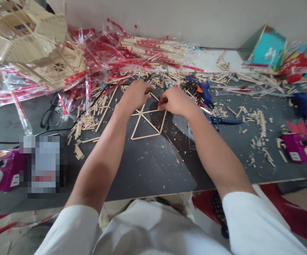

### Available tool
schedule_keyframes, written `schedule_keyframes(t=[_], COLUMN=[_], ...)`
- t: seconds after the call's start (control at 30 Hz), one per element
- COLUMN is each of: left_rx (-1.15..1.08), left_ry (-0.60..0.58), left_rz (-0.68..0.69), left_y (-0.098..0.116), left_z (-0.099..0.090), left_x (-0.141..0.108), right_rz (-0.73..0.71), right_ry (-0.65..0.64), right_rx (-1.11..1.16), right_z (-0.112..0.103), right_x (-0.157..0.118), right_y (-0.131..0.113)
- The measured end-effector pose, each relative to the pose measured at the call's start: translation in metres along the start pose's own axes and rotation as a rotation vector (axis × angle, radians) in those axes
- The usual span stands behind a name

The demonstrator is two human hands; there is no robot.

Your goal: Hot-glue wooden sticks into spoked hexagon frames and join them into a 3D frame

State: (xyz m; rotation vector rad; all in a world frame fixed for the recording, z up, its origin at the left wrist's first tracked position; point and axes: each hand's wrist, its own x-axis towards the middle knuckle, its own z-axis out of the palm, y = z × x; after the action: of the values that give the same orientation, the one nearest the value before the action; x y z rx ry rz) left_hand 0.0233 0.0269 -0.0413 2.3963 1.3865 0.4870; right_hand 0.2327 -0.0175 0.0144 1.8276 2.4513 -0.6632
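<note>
A flat hexagonal frame of thin wooden sticks with spokes meeting at a middle point lies on the dark table. My left hand reaches over its far left part and covers some sticks there. The thumb and finger of that hand close on the far end of a short wooden stick at the frame's upper right side. At the near end of the same stick, my right hand has curled fingers pinched together by the frame's right corner. Its fingertips are partly hidden.
Blue glue guns and blue-handled pliers lie to the right among stick scraps. Bundled sticks in red plastic wrap fill the back. A stick-built model stands back left, with glasses before it. Purple boxes sit at the sides.
</note>
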Motion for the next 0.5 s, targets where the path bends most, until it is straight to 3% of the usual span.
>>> schedule_keyframes(t=[0.27, 0.5], left_rx=[-0.011, 0.001], left_ry=[0.009, 0.001], left_rz=[0.176, 0.195], left_y=[0.023, 0.026], left_z=[0.011, 0.015], left_x=[0.0, 0.001], right_rz=[0.017, 0.041], right_ry=[0.003, 0.02], right_rx=[0.007, 0.016], right_z=[-0.002, -0.006], right_x=[0.002, -0.002], right_y=[0.0, 0.003])
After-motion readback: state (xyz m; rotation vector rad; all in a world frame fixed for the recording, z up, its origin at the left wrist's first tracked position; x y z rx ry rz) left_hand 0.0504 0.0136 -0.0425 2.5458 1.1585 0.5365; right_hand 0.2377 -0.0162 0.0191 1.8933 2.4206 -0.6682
